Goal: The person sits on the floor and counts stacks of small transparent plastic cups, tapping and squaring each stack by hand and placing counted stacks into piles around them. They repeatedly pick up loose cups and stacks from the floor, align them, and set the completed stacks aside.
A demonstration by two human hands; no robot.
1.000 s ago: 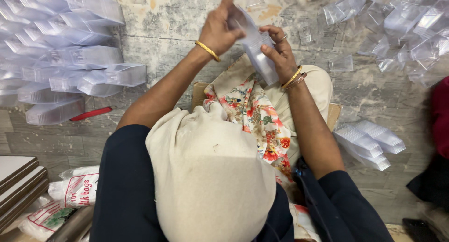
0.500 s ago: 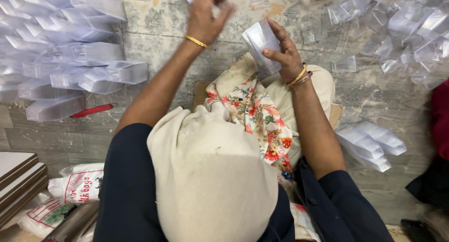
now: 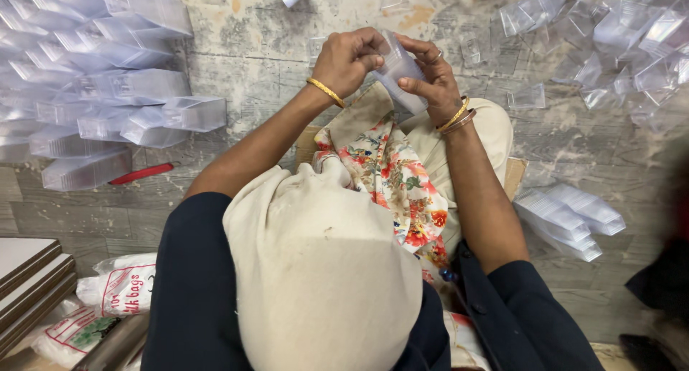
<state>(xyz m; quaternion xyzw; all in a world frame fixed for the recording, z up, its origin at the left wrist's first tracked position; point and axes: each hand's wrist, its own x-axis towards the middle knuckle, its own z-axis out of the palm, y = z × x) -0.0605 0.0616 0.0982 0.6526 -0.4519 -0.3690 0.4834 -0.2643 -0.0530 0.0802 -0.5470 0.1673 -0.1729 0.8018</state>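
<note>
Together, both hands [image 3: 391,73] grip a clear plastic box [image 3: 397,75].

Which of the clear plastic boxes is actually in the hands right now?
The clear box held up between the left hand and right hand; all the other boxes lie on the floor.

A worn grey stone-tiled floor [image 3: 258,48] with pale and orange stains spreads under even light, with stacked flat boards [image 3: 25,270] at the lower left beside printed plastic bags [image 3: 118,288].
</note>
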